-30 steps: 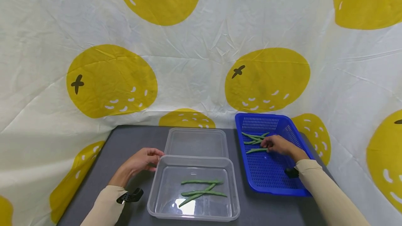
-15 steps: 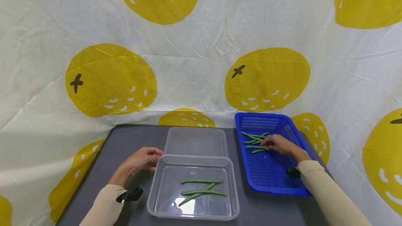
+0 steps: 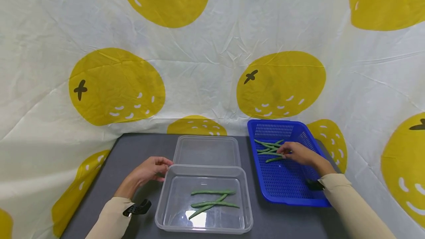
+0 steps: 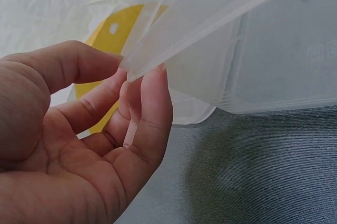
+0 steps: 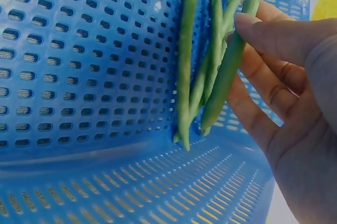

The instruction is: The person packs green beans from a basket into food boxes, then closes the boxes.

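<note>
My left hand [image 3: 151, 169] pinches the rim of a clear plastic container [image 3: 159, 209] at its far left corner; the left wrist view has thumb and fingertips on either side of that rim [image 4: 174, 45]. Inside the container lie several green beans [image 3: 212, 192], some crossing. Over to the right, my right hand [image 3: 297, 152] is inside a blue perforated basket [image 3: 282, 198]. Its thumb and fingers pinch one green bean [image 5: 231, 71], as the right wrist view shows. More beans [image 5: 184, 61] rest in the basket beside and behind the held one.
A clear lid [image 3: 207, 150] lies flat on the dark grey table [image 3: 142, 143] behind the container. A white cloth [image 3: 199, 84] printed with yellow fruit hangs behind and beside the table. Each wrist carries a black strap [image 3: 137, 207].
In the basket, the beans at my right fingertips have separated, and one is now held between thumb and fingers. My right forearm has shifted slightly right. The left hand stays on the rim.
</note>
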